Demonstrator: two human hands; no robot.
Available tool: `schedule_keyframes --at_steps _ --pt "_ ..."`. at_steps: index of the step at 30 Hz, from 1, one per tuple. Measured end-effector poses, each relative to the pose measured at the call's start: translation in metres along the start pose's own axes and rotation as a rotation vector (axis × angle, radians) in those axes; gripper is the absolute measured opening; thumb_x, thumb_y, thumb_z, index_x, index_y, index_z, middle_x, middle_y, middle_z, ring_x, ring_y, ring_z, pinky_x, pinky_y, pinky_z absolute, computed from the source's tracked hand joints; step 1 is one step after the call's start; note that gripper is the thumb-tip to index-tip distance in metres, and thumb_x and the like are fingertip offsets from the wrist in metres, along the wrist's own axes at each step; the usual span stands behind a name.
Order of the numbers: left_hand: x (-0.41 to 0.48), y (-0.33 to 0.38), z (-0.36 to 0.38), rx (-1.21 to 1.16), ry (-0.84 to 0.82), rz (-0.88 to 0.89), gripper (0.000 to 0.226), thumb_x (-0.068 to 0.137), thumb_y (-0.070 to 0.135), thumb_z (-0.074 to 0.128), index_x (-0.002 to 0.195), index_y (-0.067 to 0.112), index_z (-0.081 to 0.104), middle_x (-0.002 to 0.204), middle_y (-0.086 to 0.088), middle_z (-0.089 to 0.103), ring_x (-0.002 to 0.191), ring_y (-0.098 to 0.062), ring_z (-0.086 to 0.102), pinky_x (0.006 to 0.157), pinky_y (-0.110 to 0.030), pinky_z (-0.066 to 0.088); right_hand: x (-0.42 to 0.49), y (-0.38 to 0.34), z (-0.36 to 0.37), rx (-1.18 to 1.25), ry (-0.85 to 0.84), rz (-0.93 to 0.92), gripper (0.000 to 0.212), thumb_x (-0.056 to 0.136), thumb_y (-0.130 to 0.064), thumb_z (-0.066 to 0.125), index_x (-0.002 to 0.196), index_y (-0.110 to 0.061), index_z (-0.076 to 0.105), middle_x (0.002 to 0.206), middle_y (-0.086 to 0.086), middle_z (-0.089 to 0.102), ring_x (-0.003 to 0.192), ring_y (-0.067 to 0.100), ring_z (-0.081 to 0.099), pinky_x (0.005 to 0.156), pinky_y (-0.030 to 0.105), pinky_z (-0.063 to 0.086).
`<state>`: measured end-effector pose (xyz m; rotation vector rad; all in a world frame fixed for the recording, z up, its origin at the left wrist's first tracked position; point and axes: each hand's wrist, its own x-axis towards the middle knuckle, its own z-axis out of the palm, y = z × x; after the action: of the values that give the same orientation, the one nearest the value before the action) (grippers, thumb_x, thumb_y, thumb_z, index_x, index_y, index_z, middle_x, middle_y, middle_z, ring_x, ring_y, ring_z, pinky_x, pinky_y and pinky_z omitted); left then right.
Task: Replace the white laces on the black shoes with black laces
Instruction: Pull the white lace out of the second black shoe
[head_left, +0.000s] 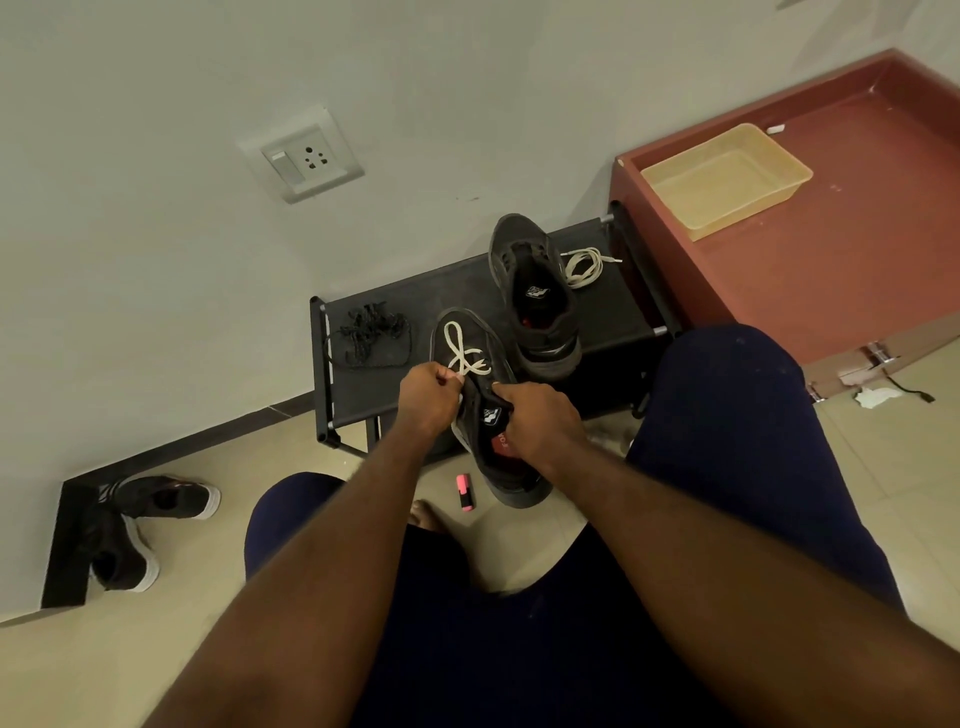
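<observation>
A person sits over a low black shoe rack (441, 291) that stands against the wall, and both hands work on one black shoe (506, 480) near the middle of the view. This shoe points toe-first toward 12 o'clock, its front over the rack's near edge and its heel over the floor. The left hand (428, 397), at the shoe's 9 o'clock side, has finger and thumb pinched together on the white lace (462, 356), which rises from the eyelets in a loose loop across the toe. The right hand (540, 421), at the 3 o'clock side, has its fingers curled round the shoe's tongue and collar. At 1 o'clock from the held shoe, the second black shoe (537, 296) lies on the rack, and a coiled loose white lace (584, 265) lies just beside it at its 2 o'clock. The black laces (371, 335) sit in a tangled heap on the rack at 10 o'clock from the hands. A pink highlighter (465, 491) lies on the tiled floor just beside the shoe's heel. A pair of black sneakers with white soles (135, 525) rests at 8 o'clock by the wall, a wall socket (304, 153) is at 11 o'clock, and a beige plastic tray (727, 182) is at 2 o'clock.
</observation>
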<state>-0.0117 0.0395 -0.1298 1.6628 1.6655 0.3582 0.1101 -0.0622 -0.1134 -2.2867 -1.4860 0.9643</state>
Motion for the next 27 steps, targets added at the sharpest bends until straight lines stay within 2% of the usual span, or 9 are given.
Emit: schedule_keyframes --at_steps 5,8,10,12,16,18,21,24,27 --pt "0.011 0.009 -0.008 -0.243 0.144 -0.026 0.016 0.096 0.016 0.058 0.085 0.012 0.068 0.076 -0.003 0.067 0.068 -0.013 0.062 0.060 -0.023 0.051 0.001 -0.003 0.000 0.022 0.008 0.019 0.063 0.082 -0.030 0.076 0.139 -0.037 0.052 0.127 0.000 0.065 0.115 0.027 0.062 0.096 0.039 0.053" --pt "0.010 0.008 -0.012 -0.137 0.158 0.037 0.015 0.097 0.018 0.056 0.089 0.010 0.066 0.078 0.000 0.066 0.064 -0.006 0.057 0.048 -0.007 0.039 0.000 -0.004 0.001 0.019 -0.003 0.021 0.056 0.081 -0.029 0.076 0.133 -0.035 0.056 0.122 0.000 0.066 0.111 0.028 0.063 0.093 0.038 0.053" --pt "0.007 0.005 -0.011 -0.088 0.123 0.046 0.013 0.095 0.019 0.060 0.085 0.011 0.065 0.074 0.002 0.064 0.062 -0.003 0.055 0.046 -0.006 0.036 0.001 -0.004 0.001 0.011 0.005 0.017 0.056 0.081 -0.028 0.075 0.133 -0.036 0.056 0.122 0.000 0.066 0.111 0.028 0.063 0.092 0.038 0.054" --pt "0.004 0.000 -0.008 -0.016 0.043 0.028 0.016 0.091 0.022 0.067 0.080 0.010 0.065 0.068 0.003 0.062 0.060 -0.006 0.055 0.049 -0.010 0.038 0.000 -0.004 0.000 0.011 0.016 0.013 0.057 0.083 -0.028 0.073 0.136 -0.037 0.054 0.125 0.000 0.065 0.113 0.029 0.062 0.093 0.038 0.054" --pt "0.004 -0.004 -0.005 0.107 -0.025 0.060 0.010 0.087 0.017 0.068 0.080 0.009 0.069 0.075 -0.003 0.067 0.073 -0.017 0.062 0.068 -0.024 0.048 -0.002 -0.003 0.000 0.014 0.014 0.007 0.058 0.082 -0.029 0.073 0.136 -0.036 0.054 0.126 0.001 0.065 0.115 0.029 0.061 0.096 0.039 0.053" --pt "0.005 0.000 -0.006 0.142 -0.028 0.100 0.011 0.088 0.016 0.066 0.081 0.009 0.069 0.075 -0.003 0.067 0.073 -0.017 0.062 0.066 -0.024 0.048 -0.003 -0.003 -0.001 0.019 0.009 0.015 0.061 0.082 -0.030 0.074 0.138 -0.035 0.053 0.128 0.001 0.064 0.116 0.029 0.061 0.097 0.040 0.053" --pt "0.008 0.011 -0.010 -0.040 0.070 0.088 0.014 0.092 0.014 0.061 0.079 0.011 0.065 0.069 0.000 0.063 0.060 -0.011 0.057 0.052 -0.018 0.043 -0.003 -0.004 -0.002 0.026 -0.002 0.021 0.067 0.082 -0.030 0.075 0.144 -0.036 0.049 0.132 0.000 0.063 0.120 0.028 0.060 0.100 0.040 0.051" --pt "0.016 0.014 -0.013 -0.257 0.211 0.043 0.020 0.094 0.018 0.060 0.074 0.017 0.062 0.067 0.001 0.063 0.058 -0.011 0.055 0.054 -0.025 0.044 -0.004 -0.004 -0.003 0.040 0.006 0.018 0.065 0.081 -0.030 0.075 0.142 -0.036 0.050 0.130 0.001 0.064 0.119 0.029 0.060 0.100 0.042 0.052" --pt "0.016 0.009 -0.014 -0.186 0.152 0.016 0.019 0.093 0.022 0.063 0.076 0.015 0.064 0.066 0.000 0.064 0.058 -0.010 0.057 0.055 -0.025 0.044 -0.004 -0.006 -0.002 0.042 0.002 0.015 0.058 0.081 -0.029 0.075 0.135 -0.035 0.055 0.124 0.001 0.066 0.115 0.029 0.062 0.096 0.042 0.053"
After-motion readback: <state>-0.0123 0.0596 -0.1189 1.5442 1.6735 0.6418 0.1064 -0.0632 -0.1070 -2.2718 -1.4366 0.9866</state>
